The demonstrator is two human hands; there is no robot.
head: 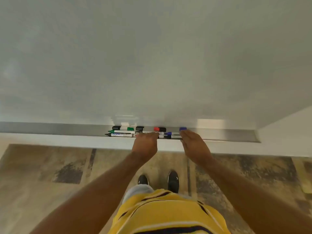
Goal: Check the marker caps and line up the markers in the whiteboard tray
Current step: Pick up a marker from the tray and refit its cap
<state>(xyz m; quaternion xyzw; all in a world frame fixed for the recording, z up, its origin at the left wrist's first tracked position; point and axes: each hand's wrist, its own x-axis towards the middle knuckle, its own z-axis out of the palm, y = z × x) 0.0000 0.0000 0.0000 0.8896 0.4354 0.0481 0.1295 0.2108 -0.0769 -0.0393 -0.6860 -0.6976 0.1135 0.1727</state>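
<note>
Several markers lie lengthwise in the metal whiteboard tray. At the left are a green-capped marker and a black-tipped one, with a black and green one behind. Red and black caps show in the middle. My left hand rests on the markers at the tray's centre, fingers curled over them. My right hand lies flat with fingers together, its tips at a blue cap. Blue-capped markers lie between my hands. Whether either hand grips a marker is hidden.
The whiteboard fills the upper view, and its right edge meets a wall. Below the tray is a white ledge. My feet in black shoes stand on a patterned floor.
</note>
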